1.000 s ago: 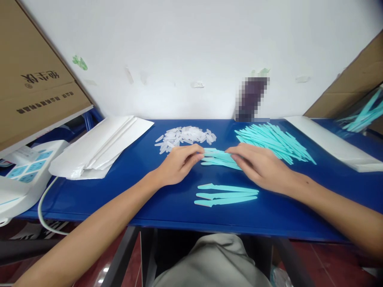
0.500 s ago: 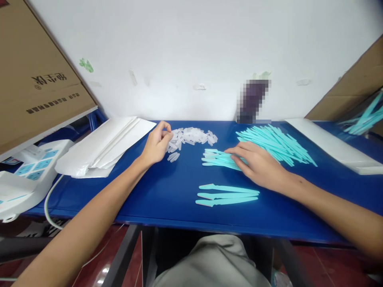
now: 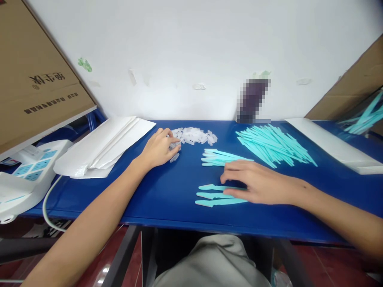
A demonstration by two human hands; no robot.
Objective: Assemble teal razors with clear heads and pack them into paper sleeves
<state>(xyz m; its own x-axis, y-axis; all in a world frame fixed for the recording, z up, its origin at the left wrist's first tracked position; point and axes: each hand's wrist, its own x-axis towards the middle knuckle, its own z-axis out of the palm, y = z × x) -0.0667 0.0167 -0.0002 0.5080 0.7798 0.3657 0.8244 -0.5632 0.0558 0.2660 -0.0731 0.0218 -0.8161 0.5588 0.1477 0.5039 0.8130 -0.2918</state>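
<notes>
Beside a pile of small translucent plastic caps (image 3: pixel 193 135), my left hand (image 3: pixel 160 148) reaches over the nearest loose ones, thumb and index finger apart. Its fingers partly hide those caps. My right hand (image 3: pixel 254 181) hovers over three teal eyebrow razors (image 3: pixel 206 195) lying side by side, thumb and fingers spread, covering their handle ends. Whether it touches them I cannot tell. Just behind that hand lies a small bunch of teal razors (image 3: pixel 212 157), some with caps on their blade ends. Farther back on the right is a large heap of teal razors (image 3: pixel 273 145).
All this lies on a blue table (image 3: pixel 167 195) against a white wall. White plastic bags (image 3: pixel 101 147) and a white power strip (image 3: pixel 36 167) with a cable are at the left, beneath a cardboard box (image 3: pixel 38 71). A long white block (image 3: pixel 332 147) stands at the right.
My right hand has left the small razor bunch and moved toward me, over the three front razors. My left hand has lowered onto the nearest caps, its fingers spreading from a pinch.
</notes>
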